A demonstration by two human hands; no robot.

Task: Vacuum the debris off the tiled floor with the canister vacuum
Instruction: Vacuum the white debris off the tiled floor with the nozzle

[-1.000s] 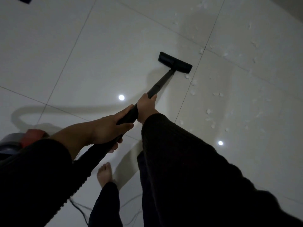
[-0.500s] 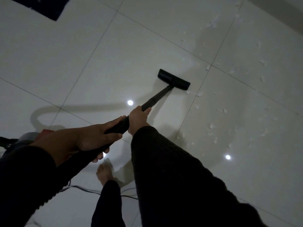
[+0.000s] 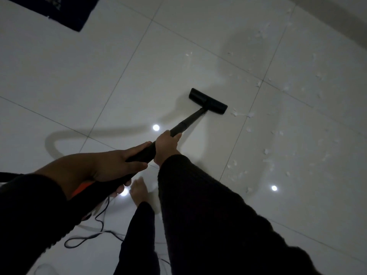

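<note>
You have both hands on the vacuum wand (image 3: pixel 184 124): your right hand (image 3: pixel 166 145) is wrapped around it further down the tube, and your left hand (image 3: pixel 111 165) is wrapped around the thicker handle end nearer your body. Both grips are fully closed on the tube. The floor head (image 3: pixel 207 101) sits flat on the tiled floor (image 3: pixel 79 76), with its right end just beside a small clump of white scraps (image 3: pixel 241 114) at a grout line.

You are, by my reading, partway through. The tiles to the left of the head and towards you look bare, though I can't say whether that is your work. The debris (image 3: pixel 278 155) is spread over the tiles to the right of the head, from near your right sleeve up towards the far wall, so most of that side is left to do.

The canister itself is nearly hidden: only an orange patch (image 3: pixel 80 188) shows under your left wrist. The power cord (image 3: pixel 87 238) loops on the floor by your bare foot (image 3: pixel 139 192). The light is dim, so fine dust would not show. A dark mat (image 3: pixel 65 10) is cut off at the top left.
</note>
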